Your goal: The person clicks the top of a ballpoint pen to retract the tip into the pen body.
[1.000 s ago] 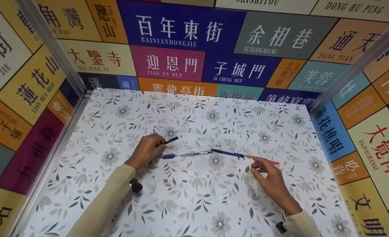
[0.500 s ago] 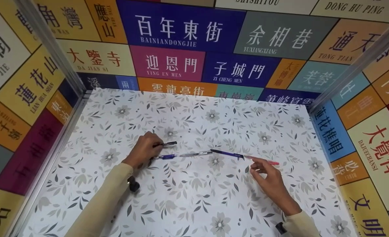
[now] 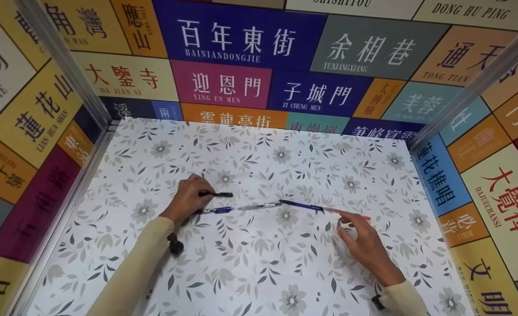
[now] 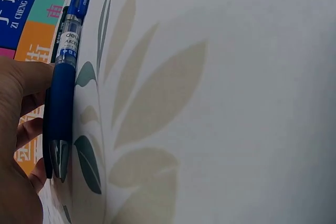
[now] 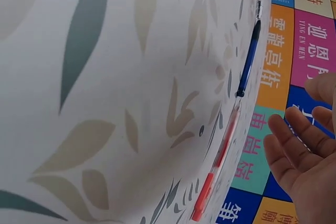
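My left hand pinches a black pen, whose dark end sticks out to the right just above the table. Closer to me lies a blue click pen with a clear barrel section; in the left wrist view it partly covers the black one. To its right a clear grey pen, a dark blue pen and a pink-red pen continue end to end in a shallow arch. Beside the pink-red pen hovers my right hand, its fingers loosely bent, with nothing seen in it.
A white cloth with grey leaves and flowers covers the table. Colourful panels with printed characters form the back wall and both sides. Metal posts stand at the back corners.
My left hand has drawn slightly left and the black pen has turned from slanting to nearly level. The blue click pen has shifted a little left. The right hand stays almost still.
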Available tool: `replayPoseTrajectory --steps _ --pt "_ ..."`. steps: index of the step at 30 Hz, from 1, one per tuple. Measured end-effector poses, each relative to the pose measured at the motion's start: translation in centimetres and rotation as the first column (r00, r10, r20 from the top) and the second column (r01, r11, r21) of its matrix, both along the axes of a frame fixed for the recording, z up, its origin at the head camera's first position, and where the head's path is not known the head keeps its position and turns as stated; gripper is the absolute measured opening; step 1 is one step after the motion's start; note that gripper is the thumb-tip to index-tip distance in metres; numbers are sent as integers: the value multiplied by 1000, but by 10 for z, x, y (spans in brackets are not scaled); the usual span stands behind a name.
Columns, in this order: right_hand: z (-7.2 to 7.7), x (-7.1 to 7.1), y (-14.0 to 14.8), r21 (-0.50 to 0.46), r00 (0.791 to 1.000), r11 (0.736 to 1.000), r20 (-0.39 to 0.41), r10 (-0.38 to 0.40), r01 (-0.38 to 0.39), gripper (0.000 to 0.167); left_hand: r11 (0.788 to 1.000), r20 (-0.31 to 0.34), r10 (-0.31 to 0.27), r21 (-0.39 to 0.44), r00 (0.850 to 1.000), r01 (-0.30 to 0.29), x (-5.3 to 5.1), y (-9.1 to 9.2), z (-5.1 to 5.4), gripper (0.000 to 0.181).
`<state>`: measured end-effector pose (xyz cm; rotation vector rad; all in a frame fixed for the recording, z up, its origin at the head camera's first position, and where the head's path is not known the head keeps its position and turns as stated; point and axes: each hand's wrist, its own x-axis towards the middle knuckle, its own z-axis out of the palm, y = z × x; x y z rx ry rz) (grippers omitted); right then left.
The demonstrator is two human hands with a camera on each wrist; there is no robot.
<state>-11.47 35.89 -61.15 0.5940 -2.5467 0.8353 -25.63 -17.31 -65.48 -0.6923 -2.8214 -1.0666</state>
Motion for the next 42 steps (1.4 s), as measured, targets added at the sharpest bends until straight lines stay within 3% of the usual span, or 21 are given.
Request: replayPoseTrajectory --steps 10,18,23,28,30,34,42 --pt "-5 -2 4 6 998 1000 -67 7 -7 50 1000 10 -25 -13 1000 25 2 1 6 11" --pt "-7 -1 4 -12 1000 1000 -20 -20 20 48 999 -84 -13 47 996 17 13 20 17 16" --pt "-7 0 4 -27 999 999 -8 -35 35 46 995 -142 -50 73 989 60 19 40 23 15" --pt "-5 0 3 -126 1000 992 11 -29 30 43 987 -224 -99 102 970 124 24 58 24 15" --pt "-4 1 2 -181 998 983 52 -34 43 41 981 -250 -120 121 961 154 26 63 25 15" --pt "-3 4 2 -291 988 951 143 -59 99 38 975 -241 -143 134 960 179 28 73 26 14" --pt "3 7 -2 -468 960 862 273 -67 194 32 969 -133 -165 166 977 186 32 89 28 16"
